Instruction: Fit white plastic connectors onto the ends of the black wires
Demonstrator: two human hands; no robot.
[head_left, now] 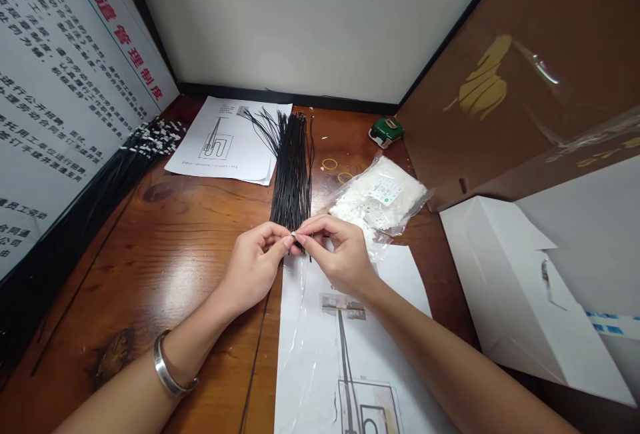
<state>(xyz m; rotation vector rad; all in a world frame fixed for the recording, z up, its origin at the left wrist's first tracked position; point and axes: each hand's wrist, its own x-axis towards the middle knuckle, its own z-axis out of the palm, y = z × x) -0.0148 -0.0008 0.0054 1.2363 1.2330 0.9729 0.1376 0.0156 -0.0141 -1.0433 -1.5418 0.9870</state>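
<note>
My left hand (255,264) and my right hand (336,254) meet at the table's middle, fingertips pinched together on a small white connector (294,235) at the end of a thin black wire (256,354) that trails down toward me. Just beyond my fingers lies a bundle of black wires (293,171), fanned out at its far end. A clear bag of small white parts (381,197) rests to the right of the bundle. A silver bangle (167,364) circles my left wrist.
A printed drawing sheet in clear plastic (340,354) lies under my right forearm; another sheet (230,141) lies at the back. More black wires with white ends (125,161) line the left board. Rubber bands (329,164), a green object (386,131), white box (520,294).
</note>
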